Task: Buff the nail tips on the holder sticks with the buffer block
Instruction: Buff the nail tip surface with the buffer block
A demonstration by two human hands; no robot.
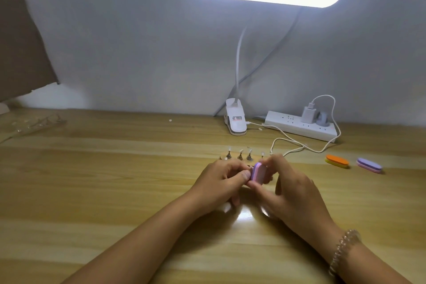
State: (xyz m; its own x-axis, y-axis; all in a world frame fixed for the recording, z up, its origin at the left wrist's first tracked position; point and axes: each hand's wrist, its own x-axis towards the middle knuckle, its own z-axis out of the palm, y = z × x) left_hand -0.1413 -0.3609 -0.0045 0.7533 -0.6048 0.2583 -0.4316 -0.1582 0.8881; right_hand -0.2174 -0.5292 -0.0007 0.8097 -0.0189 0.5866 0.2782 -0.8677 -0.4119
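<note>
A pink and purple buffer block point(258, 173) stands on edge between my hands, just above the wooden table. My right hand point(285, 188) pinches it between thumb and fingers. My left hand point(222, 180) has its fingers curled and its thumb tip right beside the block; what it pinches is hidden, probably a holder stick. Just behind my hands a wooden base point(224, 156) carries several holder sticks point(240, 155) with clear nail tips on top.
An orange and yellow buffer point(337, 161) and a purple and pink one point(368, 165) lie to the right. A white clip lamp point(235, 120), a power strip point(299, 125) and a white cable point(295, 142) sit at the back. Clear plastic pieces point(34, 123) lie far left.
</note>
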